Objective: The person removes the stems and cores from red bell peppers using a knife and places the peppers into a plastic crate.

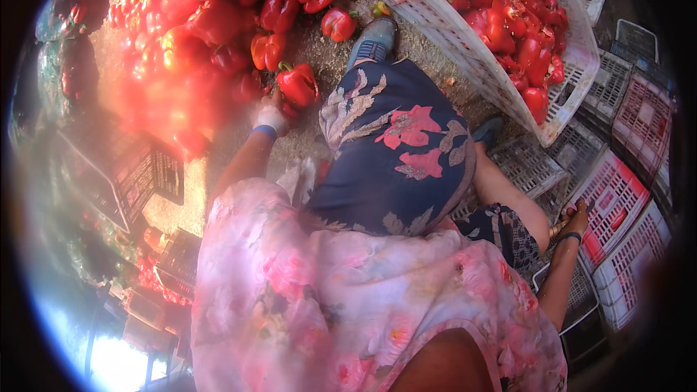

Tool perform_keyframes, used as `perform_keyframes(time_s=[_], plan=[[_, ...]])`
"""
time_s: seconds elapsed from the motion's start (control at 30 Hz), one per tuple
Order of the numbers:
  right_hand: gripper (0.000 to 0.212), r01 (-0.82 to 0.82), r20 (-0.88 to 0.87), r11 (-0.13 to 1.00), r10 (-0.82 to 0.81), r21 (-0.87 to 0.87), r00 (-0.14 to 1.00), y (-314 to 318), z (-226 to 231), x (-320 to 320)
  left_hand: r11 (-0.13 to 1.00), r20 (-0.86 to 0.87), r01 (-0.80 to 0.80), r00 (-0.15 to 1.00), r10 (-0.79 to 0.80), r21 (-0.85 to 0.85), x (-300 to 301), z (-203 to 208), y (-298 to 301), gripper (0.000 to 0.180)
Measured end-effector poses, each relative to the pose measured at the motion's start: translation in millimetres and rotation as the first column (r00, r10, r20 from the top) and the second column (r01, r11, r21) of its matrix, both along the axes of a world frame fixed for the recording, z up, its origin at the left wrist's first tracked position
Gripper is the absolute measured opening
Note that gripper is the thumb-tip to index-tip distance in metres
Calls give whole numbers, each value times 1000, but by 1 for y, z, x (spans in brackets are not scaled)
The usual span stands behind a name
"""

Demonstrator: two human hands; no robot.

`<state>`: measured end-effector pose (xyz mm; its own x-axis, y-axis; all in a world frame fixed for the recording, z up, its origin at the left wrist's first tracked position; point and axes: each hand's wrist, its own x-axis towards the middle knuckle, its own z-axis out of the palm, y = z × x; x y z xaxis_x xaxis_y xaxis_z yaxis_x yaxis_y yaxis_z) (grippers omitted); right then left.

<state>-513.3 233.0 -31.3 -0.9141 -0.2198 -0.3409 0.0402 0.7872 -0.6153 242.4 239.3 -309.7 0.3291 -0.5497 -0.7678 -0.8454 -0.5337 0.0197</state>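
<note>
A glossy red bell pepper [298,86] with a green stem is at the edge of a large pile. My left hand [271,114], with a blue band at the wrist, has its fingers closed against the pepper's left side; haze blurs part of the grip. Far off to the right, my right hand [576,222] is held over stacked crates beside my bare knee. Its fingers are curled, and whatever is in them is too small to make out. A dark band circles that wrist.
A heap of red peppers [210,22] covers the ground ahead. Cut red pepper pieces fill a white plastic crate [465,43] at the far right. Several empty-looking crates [613,203] are stacked to the right, and a dark crate [120,174] stands at left. My shoe [376,36] rests near the peppers.
</note>
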Motion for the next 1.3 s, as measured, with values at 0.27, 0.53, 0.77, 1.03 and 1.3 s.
perform_keyframes(time_s=[0.27,0.53,0.77,1.03,1.3], plan=[[30,-179,-30,984,180,28,983,-46,21,28,904,-112,-427,900,421,-33,-32,35,7,35],[49,-590,251,727,680,-351,688,-116,58,233,612,-403,-481,873,273,-628,-61,155,-82,55],[56,-849,-300,139,896,-510,327,-130,55,335,390,-550,-424,775,-311,-817,-191,334,-195,58],[48,-890,-345,253,854,-380,390,-167,75,310,372,-635,-529,503,-586,-763,-303,355,-220,45],[50,-891,-467,294,770,-345,435,-158,-11,260,460,-756,-602,478,-447,-653,-358,338,-238,46]])
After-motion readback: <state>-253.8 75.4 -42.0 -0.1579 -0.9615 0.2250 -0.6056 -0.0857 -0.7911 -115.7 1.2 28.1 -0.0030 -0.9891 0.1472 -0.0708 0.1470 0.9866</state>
